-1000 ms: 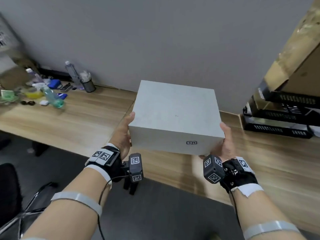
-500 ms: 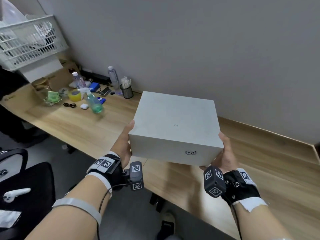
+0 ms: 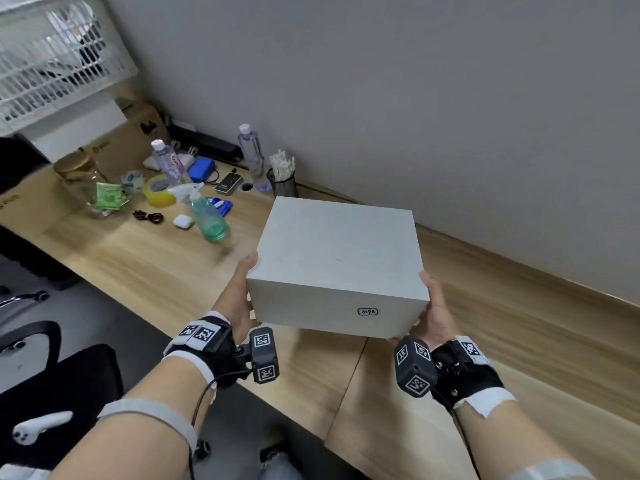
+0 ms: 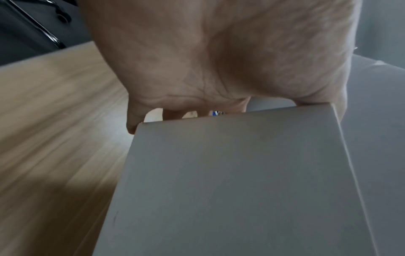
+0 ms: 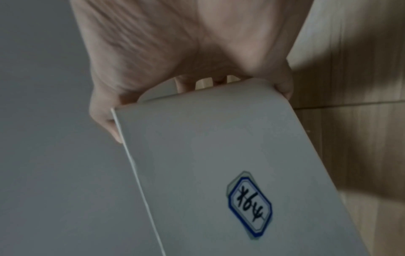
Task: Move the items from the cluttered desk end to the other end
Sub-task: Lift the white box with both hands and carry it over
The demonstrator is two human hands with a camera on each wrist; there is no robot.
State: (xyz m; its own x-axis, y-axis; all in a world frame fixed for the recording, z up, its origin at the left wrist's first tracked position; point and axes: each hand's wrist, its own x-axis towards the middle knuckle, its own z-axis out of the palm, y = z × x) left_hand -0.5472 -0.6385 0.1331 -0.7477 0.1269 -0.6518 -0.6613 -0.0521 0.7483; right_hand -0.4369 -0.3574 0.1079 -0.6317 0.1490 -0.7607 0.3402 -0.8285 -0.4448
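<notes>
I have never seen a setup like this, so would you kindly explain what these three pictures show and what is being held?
No robot here: a person wears three cameras. The big picture is from the head; the other two look along each wrist.

The left hand and right hand grip opposite sides of a plain grey cardboard box, thumbs on top, above the long wooden desk. A small handwritten sticker marks its front.

Farther along the desk lie a green spray bottle, a roll of yellow tape and two clear water bottles.
</notes>
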